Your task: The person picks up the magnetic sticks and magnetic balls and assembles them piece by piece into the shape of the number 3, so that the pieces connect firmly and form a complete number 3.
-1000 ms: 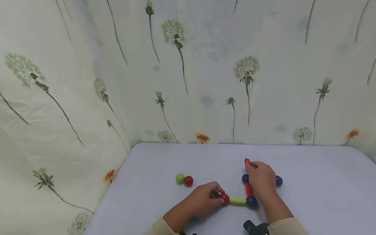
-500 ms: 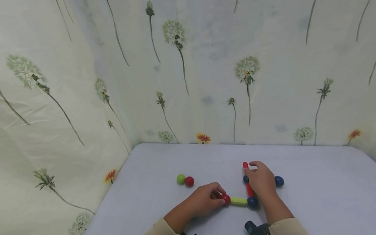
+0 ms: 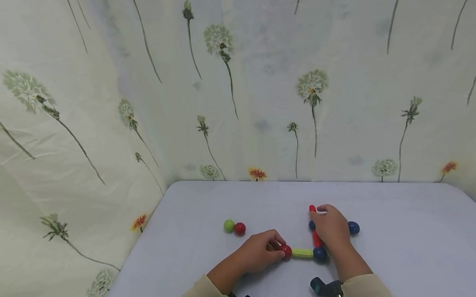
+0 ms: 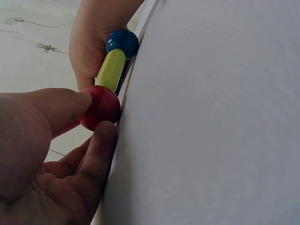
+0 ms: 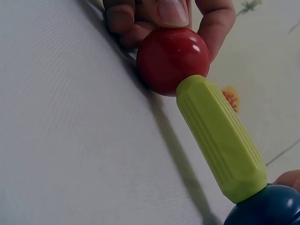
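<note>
Toy rods and balls are joined end to end on the table. My left hand [image 3: 262, 251] pinches a red ball [image 5: 172, 61] between thumb and fingertips. From that ball a ribbed lime-green rod [image 5: 220, 138] runs to a blue ball [image 4: 122, 43]. A red rod [image 3: 316, 239] leads from this blue ball back to a second blue ball [image 3: 312, 225]. Beyond it, my right hand [image 3: 331, 224] holds another red rod [image 3: 312, 208], thumb against its side; its other fingers are mostly hidden. A third blue ball [image 3: 354, 227] shows just right of that hand.
A loose green ball [image 3: 228, 226] and a red ball [image 3: 240, 229] sit side by side, left of the joined pieces. The white table [image 3: 192, 201] ends at a flower-printed backdrop [image 3: 259, 97]. Dark wrist cameras [image 3: 326, 288] sit low over the table.
The far red rod has shifted slightly toward me, and my right index finger has spread away from it. My left hand keeps its pinch on the red ball.
</note>
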Available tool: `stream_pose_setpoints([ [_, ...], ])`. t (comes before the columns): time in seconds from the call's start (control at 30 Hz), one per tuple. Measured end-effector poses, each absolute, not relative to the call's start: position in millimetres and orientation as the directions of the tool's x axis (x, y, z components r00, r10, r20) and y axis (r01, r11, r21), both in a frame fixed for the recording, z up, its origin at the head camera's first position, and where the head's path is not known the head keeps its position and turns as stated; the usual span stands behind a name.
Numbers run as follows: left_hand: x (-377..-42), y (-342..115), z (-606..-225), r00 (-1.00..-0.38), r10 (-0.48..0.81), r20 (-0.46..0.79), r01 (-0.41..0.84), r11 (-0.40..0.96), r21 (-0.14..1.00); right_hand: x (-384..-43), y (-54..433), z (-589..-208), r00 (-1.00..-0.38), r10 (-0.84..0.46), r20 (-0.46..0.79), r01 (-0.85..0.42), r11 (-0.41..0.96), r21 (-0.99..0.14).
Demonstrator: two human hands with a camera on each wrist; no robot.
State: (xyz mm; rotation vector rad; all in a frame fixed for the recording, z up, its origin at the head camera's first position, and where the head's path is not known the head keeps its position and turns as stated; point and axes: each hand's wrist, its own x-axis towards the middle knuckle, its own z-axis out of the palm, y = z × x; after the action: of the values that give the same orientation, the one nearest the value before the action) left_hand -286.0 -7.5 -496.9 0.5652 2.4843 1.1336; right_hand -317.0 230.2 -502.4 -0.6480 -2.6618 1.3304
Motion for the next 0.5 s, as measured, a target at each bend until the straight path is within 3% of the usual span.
stream_pose_setpoints([
  [0.5,-284.0,-7.4,-497.4,-0.863,0.484,-0.147,0.212,0.610,0.763,-312.2,230.4,-501.5,-0.913,0.396,-0.095,0.312,0.531,-0.788],
])
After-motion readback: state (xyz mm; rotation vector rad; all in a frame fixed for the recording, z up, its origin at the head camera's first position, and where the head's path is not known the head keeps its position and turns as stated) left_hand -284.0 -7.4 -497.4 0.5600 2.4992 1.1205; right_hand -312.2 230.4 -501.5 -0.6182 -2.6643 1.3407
